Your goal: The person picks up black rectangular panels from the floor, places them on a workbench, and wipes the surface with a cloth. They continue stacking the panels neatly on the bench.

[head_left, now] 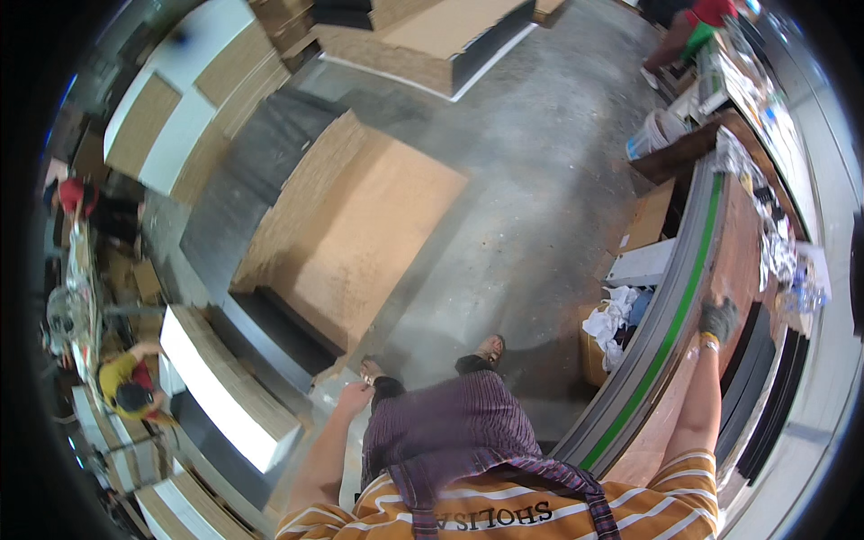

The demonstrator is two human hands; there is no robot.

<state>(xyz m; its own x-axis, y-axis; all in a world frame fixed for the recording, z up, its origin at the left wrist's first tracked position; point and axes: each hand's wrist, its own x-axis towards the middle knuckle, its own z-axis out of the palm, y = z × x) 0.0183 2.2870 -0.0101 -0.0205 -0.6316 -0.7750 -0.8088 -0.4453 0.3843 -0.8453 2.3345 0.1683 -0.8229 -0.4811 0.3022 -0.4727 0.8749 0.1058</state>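
My right hand, in a dark grey glove, is down on the brown workbench top at the right. Its fingers look curled in, and anything beneath them is too small to make out. A yellow band circles that wrist. Along the bench's near side run long grey strips with a green strip among them. Dark flat strips lie just right of the gloved hand. My left hand, bare, hangs low beside my apron. Its fingers are closed, and what they hold, if anything, cannot be made out.
A large stack of brown boards stands ahead on the grey floor. White-topped board stacks are at left. White crumpled wrapping fills a box beside the bench; a white bucket stands farther off. Other people work at left and far right.
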